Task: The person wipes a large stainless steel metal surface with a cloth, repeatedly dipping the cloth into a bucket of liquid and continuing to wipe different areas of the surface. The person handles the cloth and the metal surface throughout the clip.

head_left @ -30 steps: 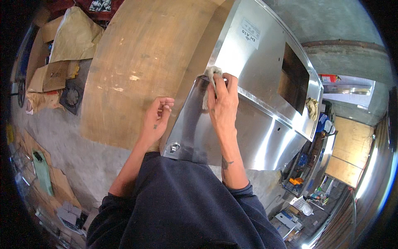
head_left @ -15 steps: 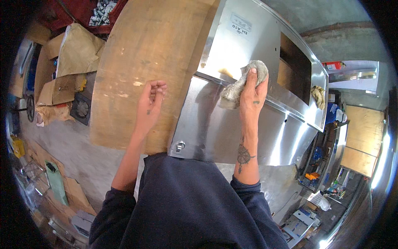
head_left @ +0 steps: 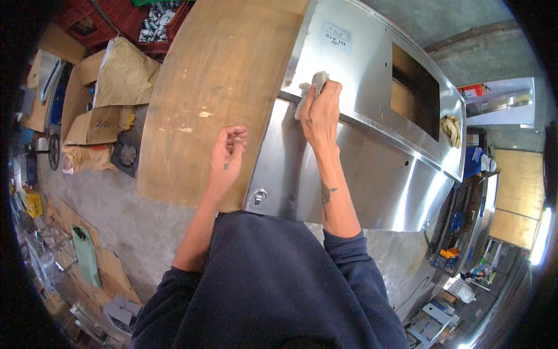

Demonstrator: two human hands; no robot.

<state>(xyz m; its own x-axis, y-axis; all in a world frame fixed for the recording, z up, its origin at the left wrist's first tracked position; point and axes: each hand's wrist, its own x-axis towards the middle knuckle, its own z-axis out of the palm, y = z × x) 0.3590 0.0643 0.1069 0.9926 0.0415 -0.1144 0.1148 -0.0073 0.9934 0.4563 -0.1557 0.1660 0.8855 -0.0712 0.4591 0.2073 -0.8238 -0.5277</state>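
My right hand (head_left: 321, 116) grips a crumpled grey cloth rag (head_left: 320, 80). It presses the rag against a shiny stainless steel panel (head_left: 360, 75), close to the seam where this panel meets the nearer steel face (head_left: 349, 168). Empty and loosely curled, my left hand (head_left: 228, 156) hovers over the wooden board (head_left: 192, 87) to the left of the metal, its thumb apart from the palm. A small latch (head_left: 260, 196) sits at the near left corner of the steel face. The rag's lower part is mostly hidden by my fingers.
A rectangular opening (head_left: 414, 87) cuts through the panel. Another bunched cloth (head_left: 451, 131) rests at its right edge. Cardboard boxes (head_left: 93, 125) and a red crate (head_left: 110, 23) stand at the left. Cluttered shelving (head_left: 459, 215) lines the right side.
My right hand has moved left and slightly away from me with the rag, across the seam. My left hand has shifted a little right and nearer, its fingers more curled.
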